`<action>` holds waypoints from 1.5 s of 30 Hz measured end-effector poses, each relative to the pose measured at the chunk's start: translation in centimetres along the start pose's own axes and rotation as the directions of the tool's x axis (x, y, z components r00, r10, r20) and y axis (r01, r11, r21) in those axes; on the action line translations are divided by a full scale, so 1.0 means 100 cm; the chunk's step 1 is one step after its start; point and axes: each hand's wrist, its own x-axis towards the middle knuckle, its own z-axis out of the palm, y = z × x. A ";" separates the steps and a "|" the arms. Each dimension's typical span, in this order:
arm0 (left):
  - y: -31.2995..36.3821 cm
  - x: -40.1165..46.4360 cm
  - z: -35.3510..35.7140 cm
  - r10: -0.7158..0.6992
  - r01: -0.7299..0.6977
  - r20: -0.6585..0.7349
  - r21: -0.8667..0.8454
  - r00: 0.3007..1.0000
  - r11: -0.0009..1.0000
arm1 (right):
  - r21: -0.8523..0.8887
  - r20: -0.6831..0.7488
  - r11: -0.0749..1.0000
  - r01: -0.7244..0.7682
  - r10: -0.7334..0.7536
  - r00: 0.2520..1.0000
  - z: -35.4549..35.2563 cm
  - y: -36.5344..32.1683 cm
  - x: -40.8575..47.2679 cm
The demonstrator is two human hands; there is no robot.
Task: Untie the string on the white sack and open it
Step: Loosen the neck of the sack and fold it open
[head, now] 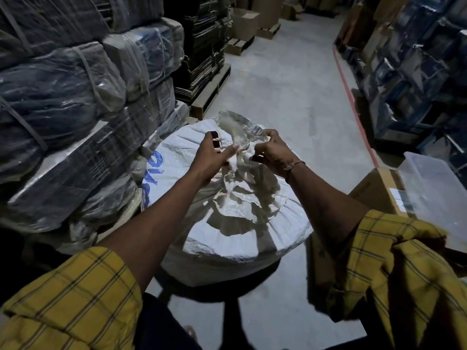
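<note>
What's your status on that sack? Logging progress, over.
Left hand and right hand both pinching the gathered neck of the white sack. Neck bunched, sack not open; string itself hard to make out. Nothing blocking.

head cam, fwd-down, close over sack (235, 223)

Both hands (237, 154) pinch the white sack's (235, 221) gathered, tied neck (233, 137).

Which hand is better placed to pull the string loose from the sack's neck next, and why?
Probably the left hand: its fingers pinch the pale string at the sack neck. The right hand grips bunched fabric beside it.
</note>
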 end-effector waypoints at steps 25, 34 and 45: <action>0.045 0.069 0.009 -0.146 0.154 -0.076 0.116 0.986 0.981 | -0.471 -0.095 0.829 0.301 -0.387 0.917 0.013 0.004 0.012; 0.045 0.079 -0.006 -0.009 0.038 -0.102 0.282 0.995 0.959 | -0.239 -0.300 0.957 0.163 -0.233 0.925 -0.002 -0.014 0.050; 0.050 0.076 -0.012 0.506 -0.321 0.196 0.931 0.840 0.173 | -0.611 -0.329 0.767 0.197 -0.472 0.818 -0.008 -0.025 0.062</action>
